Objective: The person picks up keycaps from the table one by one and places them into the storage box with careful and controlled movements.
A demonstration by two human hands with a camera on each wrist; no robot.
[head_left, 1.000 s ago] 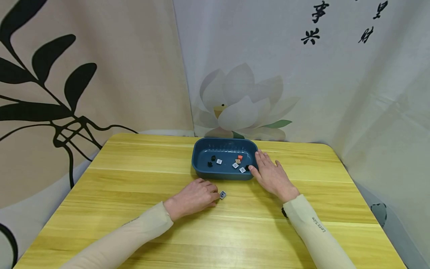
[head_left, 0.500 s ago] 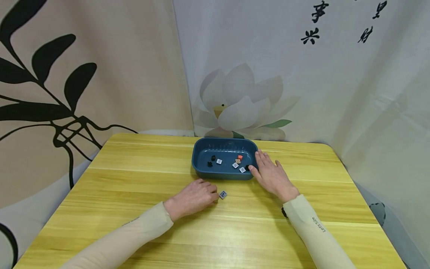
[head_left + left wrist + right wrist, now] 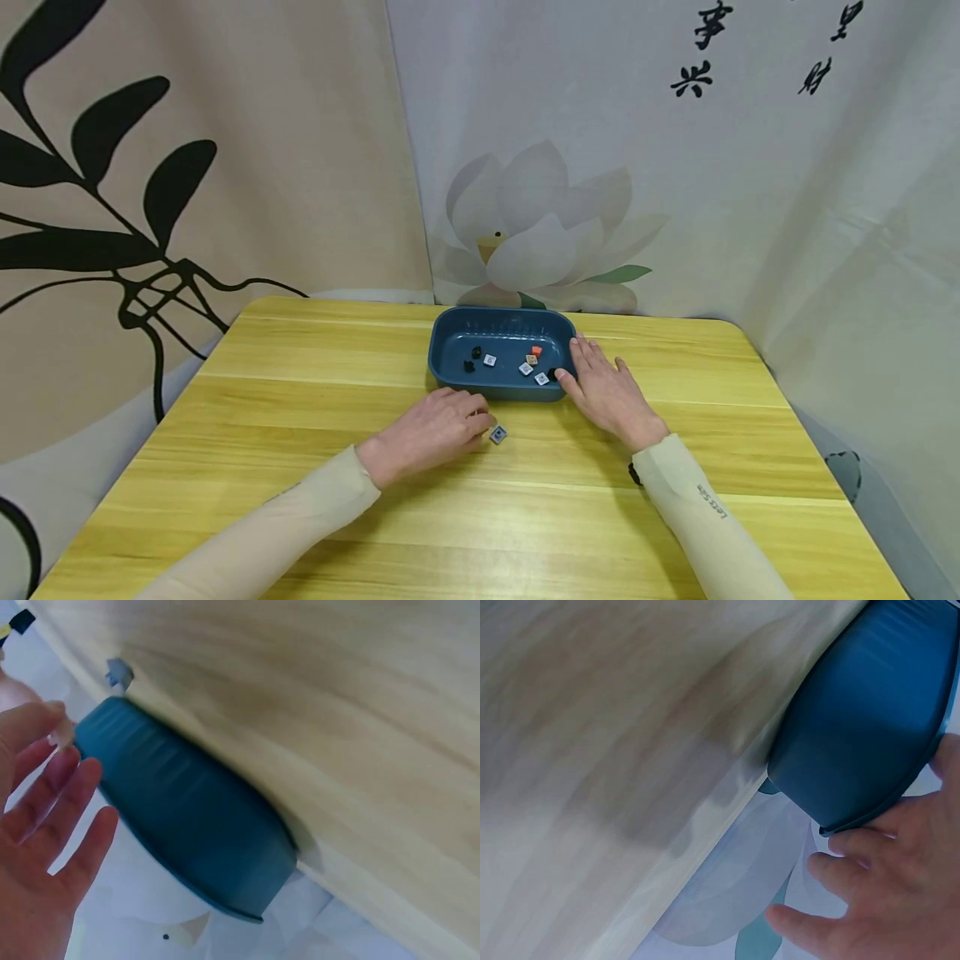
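My left hand (image 3: 438, 425) is just in front of the dark blue tray (image 3: 442, 383). In the left wrist view, its thumb and forefinger pinch a small pale piece (image 3: 63, 735), mostly covered by the fingertips; the other fingers are spread. Beside these fingertips a small grey square piece (image 3: 498, 434) with a dark centre lies on the table. My right hand (image 3: 607, 396) rests at the tray's right end, fingers fairly straight along the rim and thumb over the front corner. In the right wrist view, several fingers touch or stand beside the rim.
Inside the tray lie several small pieces: white squares such as one white piece (image 3: 490, 361), black ones such as one black piece (image 3: 468, 366), a tan piece (image 3: 531, 360) and an orange-red piece (image 3: 536, 351). The wooden table (image 3: 337, 358) meets a printed curtain (image 3: 337, 167) behind.
My left hand has risen slightly and shifted toward the tray, its fingertips now above and beside the grey piece. The right hand and tray have stayed put.
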